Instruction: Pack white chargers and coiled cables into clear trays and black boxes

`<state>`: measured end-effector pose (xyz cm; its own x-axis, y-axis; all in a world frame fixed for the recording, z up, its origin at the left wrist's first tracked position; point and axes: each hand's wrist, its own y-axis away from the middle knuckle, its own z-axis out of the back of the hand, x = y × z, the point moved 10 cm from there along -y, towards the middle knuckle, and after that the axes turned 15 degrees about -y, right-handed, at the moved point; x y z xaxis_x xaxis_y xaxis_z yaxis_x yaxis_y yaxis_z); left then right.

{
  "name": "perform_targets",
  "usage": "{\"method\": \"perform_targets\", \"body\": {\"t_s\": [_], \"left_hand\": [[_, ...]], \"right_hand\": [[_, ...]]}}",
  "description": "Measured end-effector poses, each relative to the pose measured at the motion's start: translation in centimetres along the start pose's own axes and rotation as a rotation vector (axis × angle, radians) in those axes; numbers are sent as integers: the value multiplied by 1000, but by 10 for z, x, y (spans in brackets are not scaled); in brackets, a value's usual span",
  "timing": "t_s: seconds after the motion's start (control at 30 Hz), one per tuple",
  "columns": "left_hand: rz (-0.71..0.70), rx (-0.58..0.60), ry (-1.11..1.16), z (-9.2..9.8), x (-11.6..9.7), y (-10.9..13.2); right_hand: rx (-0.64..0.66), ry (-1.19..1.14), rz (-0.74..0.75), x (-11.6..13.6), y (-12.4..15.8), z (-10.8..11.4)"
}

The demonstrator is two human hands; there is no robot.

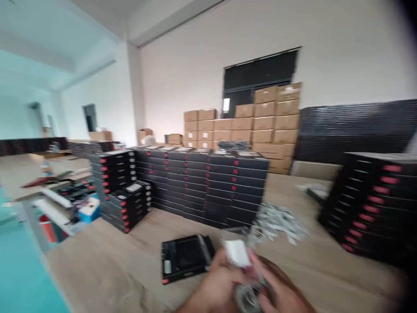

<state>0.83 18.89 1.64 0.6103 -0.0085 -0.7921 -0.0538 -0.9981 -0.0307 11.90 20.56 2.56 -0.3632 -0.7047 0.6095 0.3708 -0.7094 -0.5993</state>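
At the lower middle of the head view, my left hand (pixel 219 277) and my right hand (pixel 276 282) are close together, blurred by motion. Between them is a small white block (pixel 237 253), partly wrapped in clear plastic, and my left fingers close round its side. Below it, a coiled grey cable (pixel 246 298) sits in the fingers of my right hand. The fingers partly hide both things. Just left of my hands lies an open black box (pixel 187 254) with a dark inside. A heap of clear-bagged grey cables (pixel 280 221) lies beyond my right hand.
Stacked black boxes (pixel 202 187) form a low wall across the table (pixel 107 261). A shorter stack (pixel 130 204) stands at its left end, another tall stack (pixel 374 204) at the right. Brown cartons (pixel 244 126) are piled behind. A blue-and-white box (pixel 89 210) sits at left.
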Motion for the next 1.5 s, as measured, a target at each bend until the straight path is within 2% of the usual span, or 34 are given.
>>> {"method": "perform_targets", "body": {"t_s": [0.1, 0.2, 0.33, 0.5, 0.6, 0.73, 0.83, 0.93, 1.07, 1.4, 1.5], "left_hand": [[42, 53, -27, 2, 0, 5], [137, 82, 3, 4, 8, 5], [146, 78, -1, 3, 13, 6], [145, 42, -48, 6, 19, 7], [145, -2, -74, 11, 17, 8], [165, 13, -75, 12, 16, 8], [168, 22, -87, 11, 17, 7], [146, 26, -85, 11, 16, 6], [157, -4, -39, 17, 17, 7], [118, 40, -66, 10, 11, 8], [130, 57, -51, 9, 10, 8]], "right_hand": [[136, -146, -106, 31, -3, 0], [147, -250, -167, 41, -6, 6], [121, -280, -160, 40, -4, 13], [66, -202, -105, 35, -2, 8], [41, -229, -125, 31, -2, 5], [128, -368, -219, 24, -1, -2], [161, -315, -189, 24, -2, 0], [126, -218, -103, 29, -3, 2], [83, -208, -36, 35, -1, -2], [41, -170, -27, 32, 1, -4], [-2, -208, -68, 31, 3, -2]]}}
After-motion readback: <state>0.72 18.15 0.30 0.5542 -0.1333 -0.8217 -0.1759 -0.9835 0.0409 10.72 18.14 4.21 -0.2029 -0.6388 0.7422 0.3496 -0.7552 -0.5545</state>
